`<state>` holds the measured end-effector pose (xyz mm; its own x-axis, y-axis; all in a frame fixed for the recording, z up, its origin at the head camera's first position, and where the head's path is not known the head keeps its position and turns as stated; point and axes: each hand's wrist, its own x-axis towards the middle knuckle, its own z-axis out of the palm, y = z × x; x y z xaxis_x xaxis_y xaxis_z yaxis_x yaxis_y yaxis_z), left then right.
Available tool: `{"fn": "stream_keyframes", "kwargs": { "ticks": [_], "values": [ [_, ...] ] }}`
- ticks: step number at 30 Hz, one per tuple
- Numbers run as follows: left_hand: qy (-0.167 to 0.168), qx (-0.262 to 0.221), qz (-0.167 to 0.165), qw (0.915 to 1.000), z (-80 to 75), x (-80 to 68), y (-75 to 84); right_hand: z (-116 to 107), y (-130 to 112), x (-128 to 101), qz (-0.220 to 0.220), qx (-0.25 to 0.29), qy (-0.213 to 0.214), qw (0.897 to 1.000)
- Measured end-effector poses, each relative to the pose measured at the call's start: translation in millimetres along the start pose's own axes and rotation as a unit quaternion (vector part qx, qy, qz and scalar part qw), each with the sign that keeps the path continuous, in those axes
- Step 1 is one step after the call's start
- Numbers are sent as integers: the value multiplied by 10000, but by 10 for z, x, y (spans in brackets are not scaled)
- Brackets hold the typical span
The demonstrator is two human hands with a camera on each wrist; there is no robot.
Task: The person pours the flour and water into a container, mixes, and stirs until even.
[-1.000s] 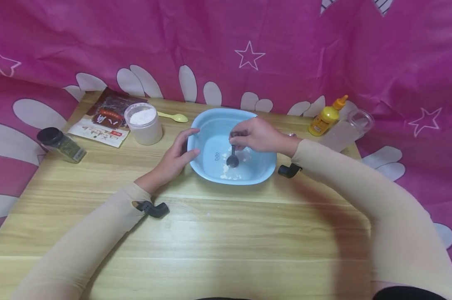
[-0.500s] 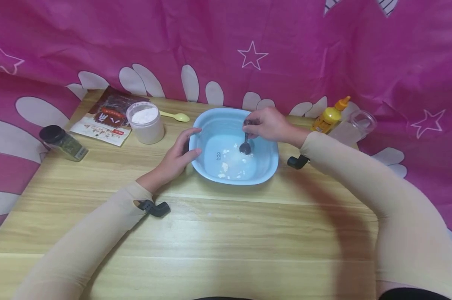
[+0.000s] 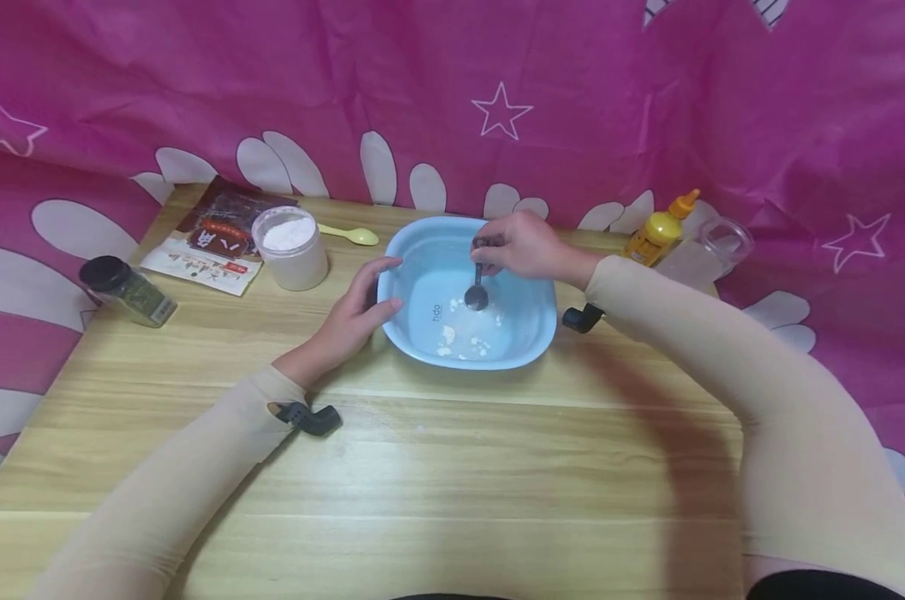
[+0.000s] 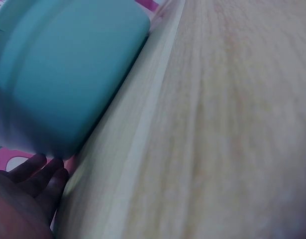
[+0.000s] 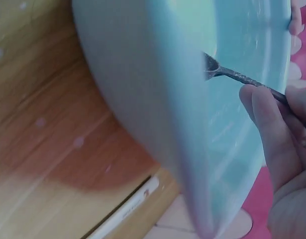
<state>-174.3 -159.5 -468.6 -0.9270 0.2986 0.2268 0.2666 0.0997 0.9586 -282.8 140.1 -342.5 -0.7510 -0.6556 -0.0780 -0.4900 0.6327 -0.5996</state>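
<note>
"On the table [image 3: 422, 467], what's nearest?"
"The left hand [image 3: 351, 317], gripping the tub [image 3: 460, 363] by its rim."
"And the right hand [image 3: 523, 246]?"
"It pinches a spoon [image 3: 477, 296] inside, near white bits [image 3: 449, 335]."
"Past that?"
"A jar [image 3: 141, 296], then a cup [image 3: 300, 265] hiding part of a bag [image 3: 197, 267]. A sleeve [image 3: 677, 342] blocks the clear bottle's [image 3: 696, 258] bottom. Last, pink cloth [image 3: 422, 83]."

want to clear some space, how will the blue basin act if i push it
The blue basin would probably slide rather than tip, as it looks wide and low. Its smooth walls suggest plastic, so it may be light and fairly slick to grip. The white clumps inside look loose and would likely shift with a sudden push.
</note>
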Motion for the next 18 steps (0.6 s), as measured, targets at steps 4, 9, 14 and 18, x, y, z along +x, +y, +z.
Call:
{"fn": "stream_keyframes", "kwargs": {
  "ticks": [4, 9, 14, 18],
  "values": [
    [-32, -37, 37, 10000, 9, 17, -14, -57, 85, -48, 224, -7, 21, 9997],
    [-48, -108, 31, 9999, 19, 18, -18, -33, 67, -121, 331, 609, -500, 9963],
    [-10, -97, 24, 9999, 19, 10, -12, 89, -100, -86, 174, 881, -1079, 9901],
    [41, -86, 17, 10000, 10, -2, -11, 144, -199, 55, 100, 805, -1063, 9910]
  ]
}}
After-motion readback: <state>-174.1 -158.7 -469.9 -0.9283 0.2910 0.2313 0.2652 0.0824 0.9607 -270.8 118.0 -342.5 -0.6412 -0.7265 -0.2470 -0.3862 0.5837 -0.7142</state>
